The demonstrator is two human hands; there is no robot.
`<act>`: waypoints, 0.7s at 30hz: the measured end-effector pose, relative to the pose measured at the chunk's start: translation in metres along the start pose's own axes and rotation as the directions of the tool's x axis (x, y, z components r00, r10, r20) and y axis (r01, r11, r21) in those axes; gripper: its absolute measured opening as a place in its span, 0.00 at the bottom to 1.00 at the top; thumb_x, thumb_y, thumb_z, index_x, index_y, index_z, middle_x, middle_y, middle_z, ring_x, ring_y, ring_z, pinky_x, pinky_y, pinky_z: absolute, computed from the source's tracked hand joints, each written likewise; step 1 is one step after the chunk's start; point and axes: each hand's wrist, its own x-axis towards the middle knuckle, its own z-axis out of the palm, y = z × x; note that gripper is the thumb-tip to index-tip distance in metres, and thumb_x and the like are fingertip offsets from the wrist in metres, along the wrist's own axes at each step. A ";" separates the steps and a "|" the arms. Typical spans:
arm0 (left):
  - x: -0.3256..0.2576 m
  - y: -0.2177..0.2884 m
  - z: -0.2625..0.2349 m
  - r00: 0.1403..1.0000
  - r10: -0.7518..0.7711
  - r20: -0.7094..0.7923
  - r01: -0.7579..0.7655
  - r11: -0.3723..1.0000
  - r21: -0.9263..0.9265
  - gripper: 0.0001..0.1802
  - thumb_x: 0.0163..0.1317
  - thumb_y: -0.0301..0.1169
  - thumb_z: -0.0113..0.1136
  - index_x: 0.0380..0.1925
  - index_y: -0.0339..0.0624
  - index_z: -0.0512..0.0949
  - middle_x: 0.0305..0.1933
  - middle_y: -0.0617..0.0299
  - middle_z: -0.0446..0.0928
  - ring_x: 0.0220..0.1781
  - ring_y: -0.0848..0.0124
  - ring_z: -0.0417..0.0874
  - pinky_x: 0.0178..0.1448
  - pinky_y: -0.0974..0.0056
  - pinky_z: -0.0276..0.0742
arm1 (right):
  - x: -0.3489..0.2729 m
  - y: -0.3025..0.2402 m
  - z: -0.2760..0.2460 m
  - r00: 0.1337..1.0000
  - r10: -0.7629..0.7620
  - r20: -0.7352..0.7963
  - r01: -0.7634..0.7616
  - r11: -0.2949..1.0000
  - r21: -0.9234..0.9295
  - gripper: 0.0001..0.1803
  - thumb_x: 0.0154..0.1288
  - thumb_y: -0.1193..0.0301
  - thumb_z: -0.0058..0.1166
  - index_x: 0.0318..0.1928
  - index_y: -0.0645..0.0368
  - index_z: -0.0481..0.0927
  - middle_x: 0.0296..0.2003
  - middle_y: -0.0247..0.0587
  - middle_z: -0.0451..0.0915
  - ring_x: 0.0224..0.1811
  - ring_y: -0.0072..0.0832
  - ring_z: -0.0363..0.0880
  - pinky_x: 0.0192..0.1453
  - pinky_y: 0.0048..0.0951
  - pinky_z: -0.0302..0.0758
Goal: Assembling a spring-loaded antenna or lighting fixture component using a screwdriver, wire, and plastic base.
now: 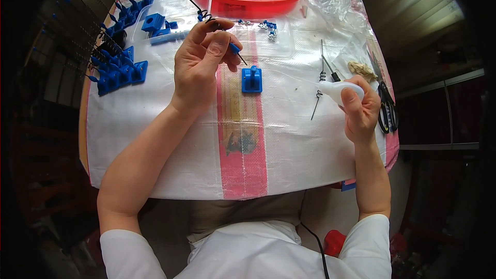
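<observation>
My left hand (199, 67), raised over the table's middle, pinches a black coiled spring wire (207, 17). Its long straight end runs up to the far left. A small blue piece (234, 48) and a short straight wire end stick out below my fingers. Just under that tip, a blue plastic base (252, 83) with a raised holder stands on the table. My right hand (359, 104) is closed around a small white squeeze bottle (336, 91), tilted sideways with its thin nozzle pointing left towards the base. Behind the nozzle lies another black spring wire (322, 76).
Blue bases with upright wires (121, 75) line the left edge. A clear tray (181, 35) holds blue parts. At the back is a red basin (245, 6). Small white-and-blue pieces (271, 30) lie before it. Black-handled scissors (386, 108) and a clear plastic bag (333, 5) sit right.
</observation>
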 end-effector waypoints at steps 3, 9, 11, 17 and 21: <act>0.000 0.000 0.000 1.000 -0.009 -0.005 0.009 1.000 0.002 0.15 0.75 0.34 0.50 0.55 0.39 0.73 0.40 0.55 0.80 0.35 0.74 0.81 0.41 0.69 0.76 | 0.000 0.000 0.001 1.000 -0.001 -0.002 0.001 1.000 0.000 0.15 0.69 0.62 0.58 0.30 0.60 0.76 0.21 0.22 0.69 0.25 0.09 0.60 0.28 0.16 0.55; 0.000 -0.001 -0.001 1.000 0.003 -0.001 -0.003 1.000 0.010 0.14 0.75 0.34 0.50 0.55 0.40 0.74 0.40 0.55 0.80 0.35 0.74 0.81 0.41 0.69 0.76 | 0.000 0.002 -0.001 1.000 0.002 -0.001 -0.002 1.000 -0.019 0.15 0.69 0.62 0.59 0.30 0.60 0.75 0.21 0.22 0.69 0.25 0.09 0.60 0.28 0.16 0.55; 0.000 0.000 0.000 1.000 0.003 -0.003 -0.003 1.000 0.010 0.14 0.75 0.34 0.49 0.55 0.40 0.74 0.40 0.55 0.80 0.35 0.74 0.80 0.41 0.69 0.76 | 0.000 0.003 -0.001 1.000 0.002 -0.003 -0.002 1.000 -0.009 0.15 0.69 0.62 0.59 0.30 0.60 0.75 0.21 0.22 0.69 0.25 0.09 0.60 0.28 0.16 0.55; 0.000 0.000 -0.001 1.000 0.009 0.001 -0.009 1.000 0.009 0.14 0.75 0.34 0.49 0.55 0.40 0.74 0.40 0.55 0.80 0.35 0.74 0.80 0.41 0.69 0.76 | 0.000 0.001 0.000 1.000 0.010 -0.005 -0.010 1.000 0.001 0.15 0.69 0.62 0.59 0.30 0.59 0.75 0.21 0.22 0.69 0.25 0.09 0.60 0.28 0.16 0.55; 0.001 0.000 0.004 0.998 0.024 -0.057 -0.024 1.000 0.003 0.13 0.74 0.34 0.53 0.51 0.39 0.75 0.35 0.59 0.81 0.31 0.76 0.81 0.35 0.71 0.77 | 0.000 0.003 -0.001 1.000 0.007 -0.012 -0.007 1.000 -0.008 0.15 0.69 0.61 0.59 0.30 0.59 0.75 0.22 0.22 0.69 0.25 0.09 0.60 0.28 0.16 0.55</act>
